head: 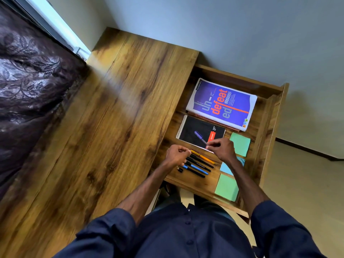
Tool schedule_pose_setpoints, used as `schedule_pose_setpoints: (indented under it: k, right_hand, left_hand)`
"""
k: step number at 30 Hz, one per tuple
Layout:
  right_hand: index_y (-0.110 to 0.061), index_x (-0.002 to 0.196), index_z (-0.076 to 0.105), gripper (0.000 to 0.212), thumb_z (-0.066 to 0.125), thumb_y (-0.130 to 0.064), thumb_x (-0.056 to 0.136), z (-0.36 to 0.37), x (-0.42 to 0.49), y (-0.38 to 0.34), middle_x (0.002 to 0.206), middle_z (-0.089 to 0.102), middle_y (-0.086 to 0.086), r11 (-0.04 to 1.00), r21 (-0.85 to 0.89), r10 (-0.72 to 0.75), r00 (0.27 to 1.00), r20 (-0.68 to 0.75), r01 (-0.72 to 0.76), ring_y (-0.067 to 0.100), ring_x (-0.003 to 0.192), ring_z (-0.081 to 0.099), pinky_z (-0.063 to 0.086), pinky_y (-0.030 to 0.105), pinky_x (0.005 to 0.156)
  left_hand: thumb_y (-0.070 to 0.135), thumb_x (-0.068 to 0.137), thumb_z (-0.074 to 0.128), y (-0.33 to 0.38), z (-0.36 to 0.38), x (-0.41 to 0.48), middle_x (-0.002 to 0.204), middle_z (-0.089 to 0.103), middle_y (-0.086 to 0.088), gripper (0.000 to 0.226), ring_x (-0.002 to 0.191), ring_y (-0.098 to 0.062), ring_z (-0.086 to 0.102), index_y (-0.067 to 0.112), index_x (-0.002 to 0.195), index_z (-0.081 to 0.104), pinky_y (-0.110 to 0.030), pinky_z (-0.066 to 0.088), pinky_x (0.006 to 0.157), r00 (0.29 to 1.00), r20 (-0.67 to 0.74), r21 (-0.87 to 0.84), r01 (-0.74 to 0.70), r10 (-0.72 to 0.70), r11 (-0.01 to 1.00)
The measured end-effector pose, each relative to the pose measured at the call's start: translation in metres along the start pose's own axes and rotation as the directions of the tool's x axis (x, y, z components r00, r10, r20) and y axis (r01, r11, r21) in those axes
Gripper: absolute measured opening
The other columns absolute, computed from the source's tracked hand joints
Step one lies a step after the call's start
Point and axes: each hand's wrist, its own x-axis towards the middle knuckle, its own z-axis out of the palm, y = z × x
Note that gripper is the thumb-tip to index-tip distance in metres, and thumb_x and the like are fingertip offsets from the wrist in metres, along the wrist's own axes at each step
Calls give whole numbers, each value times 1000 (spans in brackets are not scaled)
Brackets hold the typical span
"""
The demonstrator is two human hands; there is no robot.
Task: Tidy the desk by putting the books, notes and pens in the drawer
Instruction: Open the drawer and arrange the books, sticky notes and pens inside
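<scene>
1. Head view: right hand (221, 148), centre frame, pinches the purple pen (199, 136) lying on the black notebook (189, 130) in the drawer (268, 116).
2. Left hand (175, 156), fingers curled, meets the orange pen (205, 158) at its end; I cannot tell whether it grips.

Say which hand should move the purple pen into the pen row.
Right hand: its fingers pinch the purple pen by its end over the spiral notebook; left hand holds the orange pen.
</scene>
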Motion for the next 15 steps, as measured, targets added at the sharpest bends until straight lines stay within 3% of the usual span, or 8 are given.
schedule_pose_setpoints:
  k: [6,15]
  right_hand:
    - [-15,93,81,14,83,-15,79,9,9,30,90,78,2,962,-273,14,997,76,8,12,77,69,56,26,71]
    - [-15,95,80,11,77,-16,84,30,13,36,90,76,4,920,-391,60,995,84,-22,17,79,67,57,30,69]
  left_hand:
    - [18,94,68,-11,0,-2,90,72,-3,18,62,-5,64,10,110,72,-14,50,52,999,8,-30,47,-47,998]
    - [17,94,67,-20,-5,-3,95,72,-3,17,70,-7,66,11,109,71,-18,53,57,998,28,-65,63,-61,996]
